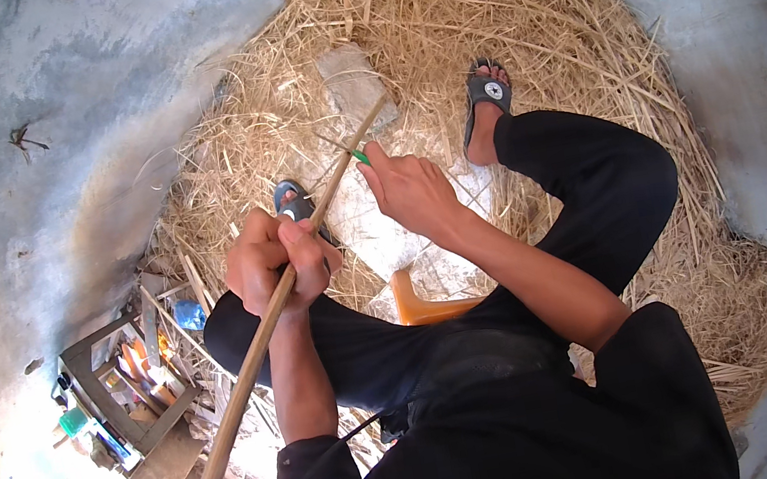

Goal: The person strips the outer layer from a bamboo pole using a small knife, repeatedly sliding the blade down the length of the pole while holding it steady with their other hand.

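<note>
My left hand [280, 257] is closed around a long, thin bamboo pole [244, 405]. The pole slants from the lower left edge, past my left side, up to a tip near the middle top of the view. My right hand [414, 192] grips a small green-handled knife [360, 156] close to that far tip. Its thin blade lies across the pole, pointing up and to the left; how deep it bites cannot be made out. Both hands are raised in front of my lap, with the right one farther out along the pole.
Pale shavings [527, 2] cover much of the floor, around a flat stone block [355, 82]. An orange stool [426, 309] shows between my legs. A wooden frame [147, 431] with assorted items stands at lower left. Concrete walls [109, 113] close in on both sides.
</note>
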`<state>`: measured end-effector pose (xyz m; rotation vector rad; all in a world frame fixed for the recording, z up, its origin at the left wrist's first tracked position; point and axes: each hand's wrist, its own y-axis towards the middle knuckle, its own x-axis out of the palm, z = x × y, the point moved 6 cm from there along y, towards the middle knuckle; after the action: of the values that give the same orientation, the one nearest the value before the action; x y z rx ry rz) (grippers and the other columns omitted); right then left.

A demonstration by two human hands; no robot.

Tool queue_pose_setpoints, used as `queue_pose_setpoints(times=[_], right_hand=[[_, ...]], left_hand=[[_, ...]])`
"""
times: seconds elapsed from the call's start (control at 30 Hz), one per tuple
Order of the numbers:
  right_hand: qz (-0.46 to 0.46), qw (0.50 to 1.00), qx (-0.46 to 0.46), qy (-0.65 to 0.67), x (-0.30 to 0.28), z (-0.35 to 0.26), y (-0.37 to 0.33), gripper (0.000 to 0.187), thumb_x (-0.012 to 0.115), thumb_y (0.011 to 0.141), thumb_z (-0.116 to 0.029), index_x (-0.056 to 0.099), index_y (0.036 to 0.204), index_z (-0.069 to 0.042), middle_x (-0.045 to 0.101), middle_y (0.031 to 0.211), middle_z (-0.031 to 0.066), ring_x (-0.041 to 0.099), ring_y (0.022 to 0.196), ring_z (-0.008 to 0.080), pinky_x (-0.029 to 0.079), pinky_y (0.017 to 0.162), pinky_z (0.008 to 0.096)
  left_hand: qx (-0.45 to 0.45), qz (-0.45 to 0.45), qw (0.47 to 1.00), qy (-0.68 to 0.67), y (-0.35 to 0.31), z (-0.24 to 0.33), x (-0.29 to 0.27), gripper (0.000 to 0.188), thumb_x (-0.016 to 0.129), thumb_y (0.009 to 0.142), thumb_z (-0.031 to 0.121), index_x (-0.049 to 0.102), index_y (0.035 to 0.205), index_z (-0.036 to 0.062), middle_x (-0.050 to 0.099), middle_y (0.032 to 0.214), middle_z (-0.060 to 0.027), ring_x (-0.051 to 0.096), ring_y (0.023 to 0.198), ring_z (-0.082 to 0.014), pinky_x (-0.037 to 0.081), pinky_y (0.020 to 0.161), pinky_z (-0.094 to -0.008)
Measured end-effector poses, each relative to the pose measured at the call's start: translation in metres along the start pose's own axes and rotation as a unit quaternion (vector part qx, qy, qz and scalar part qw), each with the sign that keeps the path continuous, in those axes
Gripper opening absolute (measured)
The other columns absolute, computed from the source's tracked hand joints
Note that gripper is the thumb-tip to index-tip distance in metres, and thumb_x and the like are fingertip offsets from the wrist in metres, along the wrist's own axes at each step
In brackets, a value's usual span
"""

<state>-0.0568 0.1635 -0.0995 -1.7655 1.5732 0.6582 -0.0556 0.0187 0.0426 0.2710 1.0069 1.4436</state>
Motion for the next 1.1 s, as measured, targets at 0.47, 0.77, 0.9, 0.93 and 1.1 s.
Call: queue_pose_setpoints(times=[0.47,0.77,0.9,0.93,1.1], right_hand=[[0.037,0.999,-0.006,0.028,-0.015,-0.011,-0.014,0.023,0.045,0.096,-0.027,0.045,0.098,-0.004,0.057,0.058,0.0242,0.059,0.057,0.0449,0.046,0.051,0.0522],[0.023,0.996,0.058,-0.057,0.037,0.045,-0.017,0.023,0.044,0.095,-0.021,0.048,0.103,0.000,0.060,0.062,0.0221,0.062,0.060,0.0403,0.050,0.055,0.0497],[0.032,0.992,0.114,-0.040,0.045,0.106,-0.006,0.027,0.044,0.095,-0.022,0.051,0.104,0.003,0.063,0.073,0.0245,0.065,0.072,0.0389,0.052,0.064,0.0490],[0.020,0.985,0.164,-0.040,0.043,0.113,-0.004,0.029,0.043,0.095,-0.023,0.051,0.104,0.003,0.063,0.075,0.0252,0.065,0.073,0.0395,0.051,0.065,0.0495],[-0.026,0.989,0.139,0.036,0.020,0.064,-0.013,0.030,0.039,0.097,-0.026,0.048,0.102,0.002,0.062,0.075,0.0283,0.062,0.075,0.0450,0.048,0.067,0.0535]], left_hand=[[0.000,0.026,1.000,-0.017,-0.007,0.006,-0.003,0.026,0.058,0.079,-0.006,0.038,0.065,0.0042,0.046,0.049,-0.0067,0.043,0.038,-0.0114,0.030,0.034,-0.0244],[0.005,0.024,0.999,-0.035,-0.002,0.008,0.007,0.025,0.056,0.078,-0.007,0.038,0.065,0.0044,0.044,0.048,-0.0067,0.037,0.036,-0.0110,0.029,0.034,-0.0253],[0.028,-0.002,1.000,0.004,-0.006,0.020,0.012,0.025,0.056,0.078,-0.007,0.039,0.066,0.0071,0.047,0.049,-0.0069,0.048,0.038,-0.0149,0.036,0.035,-0.0261],[0.058,-0.005,0.998,0.017,-0.006,0.024,0.013,0.026,0.057,0.078,-0.007,0.039,0.066,0.0077,0.047,0.049,-0.0072,0.050,0.039,-0.0157,0.037,0.035,-0.0263],[0.006,0.011,1.000,0.003,0.003,0.008,0.008,0.024,0.055,0.080,-0.006,0.036,0.069,0.0039,0.046,0.048,-0.0088,0.043,0.037,-0.0107,0.033,0.033,-0.0243]])
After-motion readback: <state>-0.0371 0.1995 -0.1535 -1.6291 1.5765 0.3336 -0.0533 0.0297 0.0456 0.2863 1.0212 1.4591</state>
